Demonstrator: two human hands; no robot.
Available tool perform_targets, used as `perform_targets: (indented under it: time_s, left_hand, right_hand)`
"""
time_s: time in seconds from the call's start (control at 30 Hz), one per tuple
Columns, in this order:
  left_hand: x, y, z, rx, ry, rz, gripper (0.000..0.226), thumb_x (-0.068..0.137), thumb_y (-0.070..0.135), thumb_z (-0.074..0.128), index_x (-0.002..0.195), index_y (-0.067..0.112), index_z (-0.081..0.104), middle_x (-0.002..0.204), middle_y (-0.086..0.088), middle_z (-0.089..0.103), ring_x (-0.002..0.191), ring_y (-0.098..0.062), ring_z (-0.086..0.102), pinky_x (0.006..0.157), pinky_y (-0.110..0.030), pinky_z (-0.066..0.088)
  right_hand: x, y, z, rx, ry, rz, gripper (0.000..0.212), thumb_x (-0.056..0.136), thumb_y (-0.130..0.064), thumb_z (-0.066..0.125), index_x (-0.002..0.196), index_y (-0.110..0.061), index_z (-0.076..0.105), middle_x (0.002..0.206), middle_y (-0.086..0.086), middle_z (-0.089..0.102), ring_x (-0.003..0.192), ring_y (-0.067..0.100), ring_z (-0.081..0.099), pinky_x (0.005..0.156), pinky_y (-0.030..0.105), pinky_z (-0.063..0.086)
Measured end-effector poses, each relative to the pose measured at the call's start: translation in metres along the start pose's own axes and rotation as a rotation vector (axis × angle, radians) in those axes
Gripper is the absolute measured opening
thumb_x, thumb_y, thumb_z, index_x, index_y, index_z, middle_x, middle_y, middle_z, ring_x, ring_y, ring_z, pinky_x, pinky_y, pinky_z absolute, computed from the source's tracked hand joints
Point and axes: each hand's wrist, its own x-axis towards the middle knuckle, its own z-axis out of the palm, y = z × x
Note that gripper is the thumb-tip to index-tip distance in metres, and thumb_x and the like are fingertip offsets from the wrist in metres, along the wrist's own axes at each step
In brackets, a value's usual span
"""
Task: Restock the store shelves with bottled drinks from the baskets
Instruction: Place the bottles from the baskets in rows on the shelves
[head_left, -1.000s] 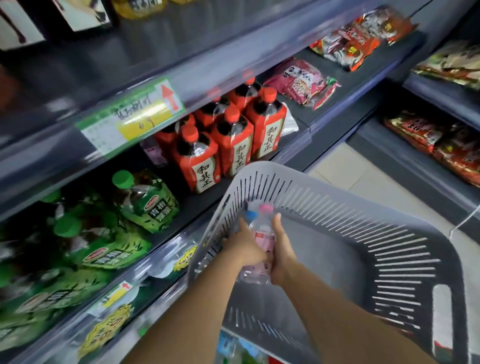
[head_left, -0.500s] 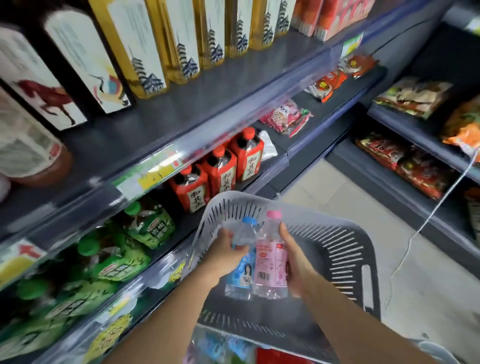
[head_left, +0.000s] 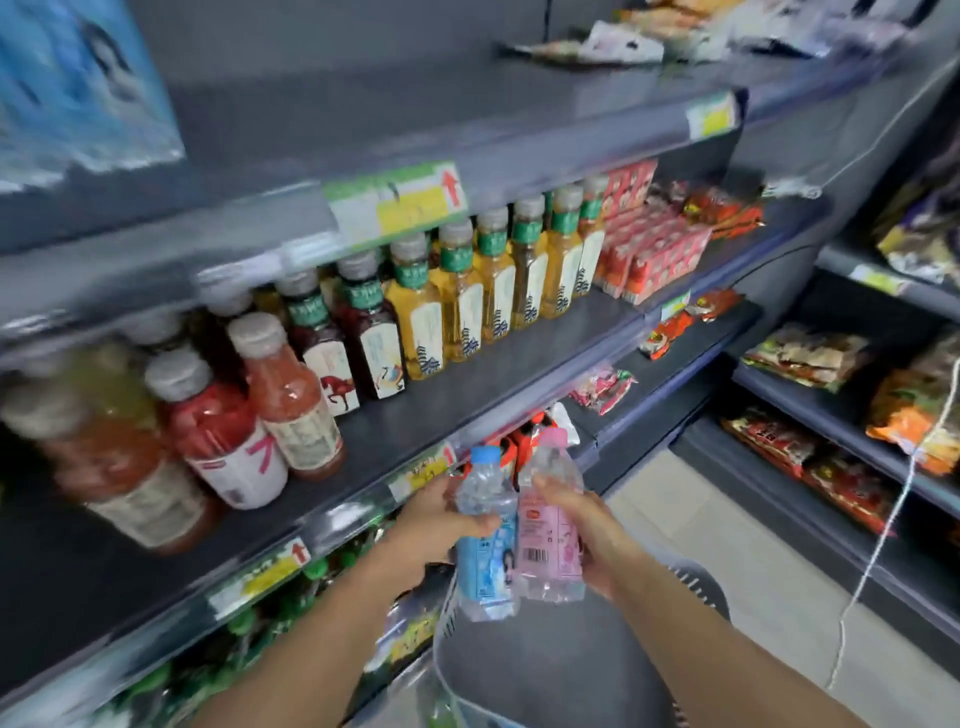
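Observation:
My left hand (head_left: 434, 525) grips a small clear bottle with a blue cap and blue label (head_left: 485, 540). Pressed against it on the right is a pink-capped, pink-labelled bottle (head_left: 550, 535), held by my right hand (head_left: 587, 530). Both bottles are upright, in the air in front of the dark shelf (head_left: 405, 421), at about the height of its front rail. The grey slotted basket (head_left: 540, 670) sits below my forearms, mostly hidden by them.
That shelf carries red and orange juice bottles (head_left: 223, 431) at the left, dark and yellow tea bottles (head_left: 467, 301) behind, red cartons (head_left: 654, 244) farther right. Green bottles fill the lower shelf (head_left: 291, 597). Snack packets line the right-hand racks (head_left: 810, 358). A white cord (head_left: 904, 493) hangs at right.
Both hands lifted the two bottles out of the basket and up to the level of the tea shelf. The view swung upward, so the basket dropped low in the frame.

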Motion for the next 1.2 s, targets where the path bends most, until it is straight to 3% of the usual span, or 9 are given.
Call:
perform_targets:
  time_s: [0.1, 0.2, 0.37, 0.5, 0.57, 0.67, 0.8, 1.0, 1.2]
  left_hand:
    - [-0.036, 0.035, -0.027, 0.016, -0.018, 0.080, 0.035, 0.081, 0.000, 0.071, 0.104, 0.021, 0.056, 0.093, 0.004, 0.067, 0.078, -0.009, 0.066, 0.059, -0.028, 0.054]
    - [-0.072, 0.066, -0.058, 0.053, -0.036, 0.149, 0.042, 0.078, 0.003, 0.075, 0.109, 0.024, 0.057, 0.104, 0.003, 0.069, 0.092, -0.017, 0.068, 0.080, -0.044, 0.058]
    - [-0.140, 0.107, -0.102, 0.086, -0.078, 0.261, 0.048, 0.078, 0.005, 0.075, 0.118, 0.021, 0.056, 0.107, 0.001, 0.068, 0.091, -0.016, 0.069, 0.076, -0.039, 0.058]
    - [-0.190, 0.133, -0.130, 0.119, -0.071, 0.358, 0.036, 0.080, 0.007, 0.074, 0.096, 0.035, 0.056, 0.102, 0.007, 0.063, 0.099, -0.019, 0.065, 0.085, -0.048, 0.056]
    - [-0.211, 0.143, -0.142, 0.134, -0.058, 0.393, 0.039, 0.079, 0.008, 0.075, 0.105, 0.031, 0.057, 0.110, 0.006, 0.063, 0.102, -0.021, 0.065, 0.086, -0.051, 0.055]
    - [-0.238, 0.158, -0.160, 0.127, -0.003, 0.431, 0.055, 0.076, 0.012, 0.078, 0.124, 0.025, 0.053, 0.121, 0.000, 0.063, 0.100, -0.020, 0.068, 0.082, -0.047, 0.058]
    - [-0.273, 0.175, -0.180, 0.135, 0.099, 0.523, 0.049, 0.073, 0.013, 0.081, 0.115, 0.025, 0.061, 0.112, -0.005, 0.069, 0.100, -0.025, 0.068, 0.089, -0.060, 0.051]
    - [-0.316, 0.193, -0.211, 0.051, 0.313, 0.597, 0.056, 0.069, 0.015, 0.081, 0.119, 0.020, 0.055, 0.111, -0.004, 0.069, 0.096, -0.021, 0.069, 0.073, -0.039, 0.058]
    - [-0.347, 0.193, -0.244, 0.005, 0.479, 0.634, 0.060, 0.063, 0.021, 0.083, 0.116, 0.017, 0.055, 0.110, -0.007, 0.068, 0.097, -0.022, 0.068, 0.075, -0.042, 0.058]
  right_hand:
    - [-0.025, -0.036, 0.039, -0.041, -0.053, -0.113, 0.079, 0.059, -0.037, 0.085, 0.123, 0.000, 0.057, 0.104, 0.020, 0.072, 0.092, 0.032, 0.072, 0.067, 0.038, 0.059]
    - [-0.050, -0.064, 0.079, -0.113, -0.094, -0.189, 0.094, 0.053, -0.059, 0.085, 0.125, -0.007, 0.056, 0.114, 0.018, 0.069, 0.104, 0.032, 0.068, 0.082, 0.044, 0.058]
    - [-0.096, -0.101, 0.134, -0.123, -0.145, -0.253, 0.056, 0.075, -0.038, 0.068, 0.122, -0.009, 0.059, 0.103, 0.015, 0.073, 0.093, 0.031, 0.071, 0.074, 0.041, 0.056]
    - [-0.123, -0.122, 0.170, -0.153, -0.206, -0.380, 0.095, 0.045, -0.045, 0.091, 0.125, -0.007, 0.056, 0.115, 0.025, 0.066, 0.102, 0.040, 0.066, 0.079, 0.048, 0.057]
    - [-0.134, -0.131, 0.187, -0.169, -0.256, -0.425, 0.101, 0.044, -0.047, 0.092, 0.128, -0.005, 0.054, 0.120, 0.027, 0.063, 0.108, 0.043, 0.063, 0.089, 0.053, 0.053]
    - [-0.149, -0.147, 0.213, -0.145, -0.285, -0.471, 0.101, 0.039, -0.043, 0.095, 0.124, -0.004, 0.057, 0.114, 0.024, 0.067, 0.098, 0.036, 0.068, 0.077, 0.043, 0.057]
    - [-0.168, -0.167, 0.249, -0.175, -0.325, -0.534, 0.084, 0.045, -0.031, 0.095, 0.116, -0.005, 0.060, 0.107, 0.021, 0.070, 0.092, 0.033, 0.070, 0.076, 0.043, 0.058]
    - [-0.189, -0.191, 0.305, -0.287, -0.329, -0.648, 0.050, 0.059, -0.025, 0.082, 0.104, -0.009, 0.069, 0.098, 0.012, 0.074, 0.086, 0.027, 0.071, 0.082, 0.044, 0.058]
    - [-0.194, -0.197, 0.355, -0.393, -0.334, -0.683, 0.036, 0.068, -0.022, 0.084, 0.101, -0.010, 0.072, 0.090, 0.002, 0.076, 0.071, 0.009, 0.070, 0.059, 0.021, 0.049]
